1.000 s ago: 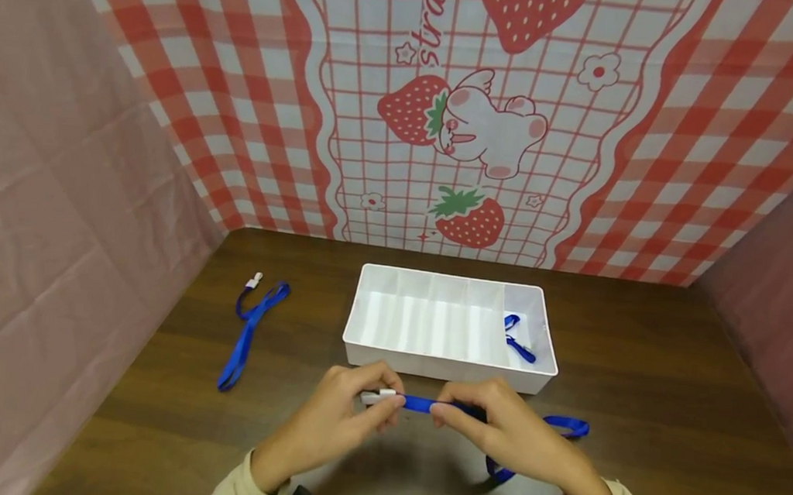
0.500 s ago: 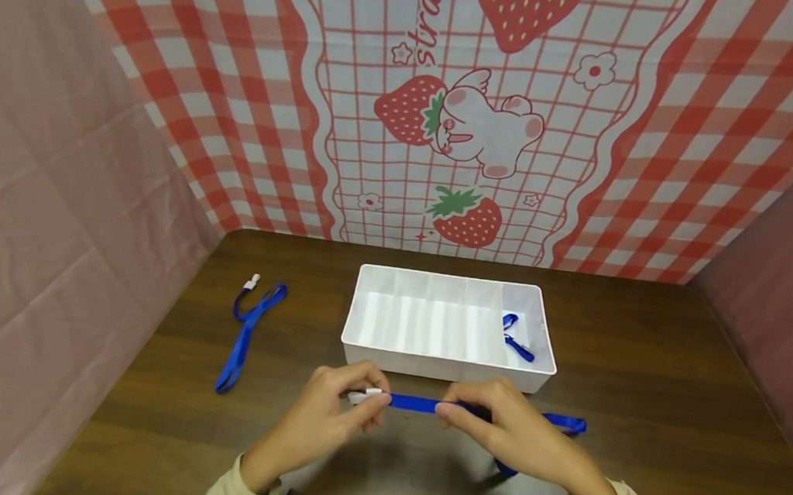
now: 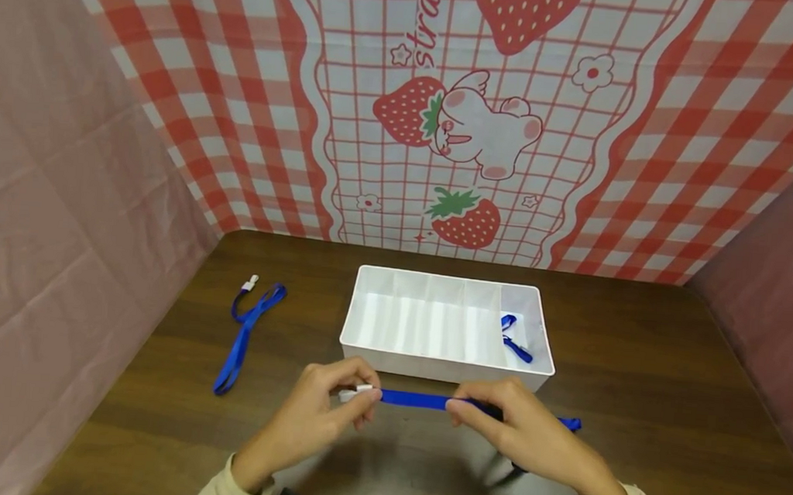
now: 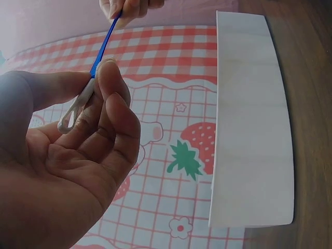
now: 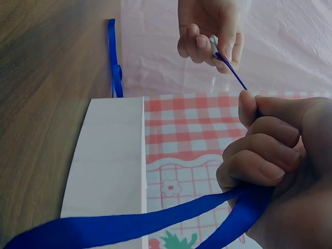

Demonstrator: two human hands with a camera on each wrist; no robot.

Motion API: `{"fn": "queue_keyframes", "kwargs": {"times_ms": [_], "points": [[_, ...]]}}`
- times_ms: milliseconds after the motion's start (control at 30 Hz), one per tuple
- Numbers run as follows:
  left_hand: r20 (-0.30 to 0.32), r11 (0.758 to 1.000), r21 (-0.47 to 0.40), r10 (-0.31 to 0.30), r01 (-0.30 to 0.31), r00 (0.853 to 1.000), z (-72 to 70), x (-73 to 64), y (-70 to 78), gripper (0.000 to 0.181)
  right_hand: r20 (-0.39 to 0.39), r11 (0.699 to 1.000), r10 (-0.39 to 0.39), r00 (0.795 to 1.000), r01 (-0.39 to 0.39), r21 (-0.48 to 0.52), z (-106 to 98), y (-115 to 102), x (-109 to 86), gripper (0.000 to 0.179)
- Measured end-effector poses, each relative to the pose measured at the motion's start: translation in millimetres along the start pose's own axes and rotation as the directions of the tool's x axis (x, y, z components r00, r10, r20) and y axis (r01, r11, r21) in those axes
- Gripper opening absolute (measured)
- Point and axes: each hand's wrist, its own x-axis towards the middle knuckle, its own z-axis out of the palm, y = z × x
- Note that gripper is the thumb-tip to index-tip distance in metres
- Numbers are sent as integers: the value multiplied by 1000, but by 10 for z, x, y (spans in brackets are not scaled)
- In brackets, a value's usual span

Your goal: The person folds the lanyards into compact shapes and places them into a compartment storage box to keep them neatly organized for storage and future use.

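1. Both hands grasp one blue lanyard (image 3: pixel 416 399): with my left hand (image 3: pixel 324 405) at 9 o'clock I pinch its end just beside the white clip (image 3: pixel 355 393), and with my right hand (image 3: pixel 515 424) at 3 o'clock I pinch the strap between thumb and forefinger, other fingers curled over more of it.
2. Since a second ago, I have drawn my hands apart, mostly the left toward 9 o'clock; the flat stretch between them has grown longer.
3. Past my right hand, at 3 o'clock, less of the loop shows in the head view than before; the right wrist view has it trailing from my palm.
4. Between 12 and 1 o'clock from the strap sits the white divided tray (image 3: pixel 443 368), where it was; its 3 o'clock end compartment holds blue straps (image 3: pixel 517 349), unchanged.
5. Between 9 and 10 o'clock, a second lanyard (image 3: pixel 240 344) lies untouched on the wooden table (image 3: pixel 639 360), as earlier.
6. Farther off at 12 o'clock hangs the strawberry-print cloth (image 3: pixel 468 222).
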Motion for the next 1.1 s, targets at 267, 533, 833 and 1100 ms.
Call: {"fn": "queue_keyframes", "kwargs": {"times_ms": [267, 533, 833, 1100], "points": [[0, 1000, -7, -2, 2, 1000, -40, -16, -35, 5, 34, 1000, -6, 999, 7, -9, -22, 27, -22, 20], [-21, 999, -1, -50, 50, 999, -121, -43, -75, 9, 5, 999, 40, 999, -40, -19, -65, 74, -125, 19], [-15, 998, -4, -69, 69, 997, -154, -40, -133, 8, -25, 999, 16, 1000, -17, -41, -82, 106, -181, 21], [-20, 997, -12, -79, 79, 997, -168, -57, -200, 6, -18, 999, 48, 999, -48, -21, -52, 116, -199, 19]]}}
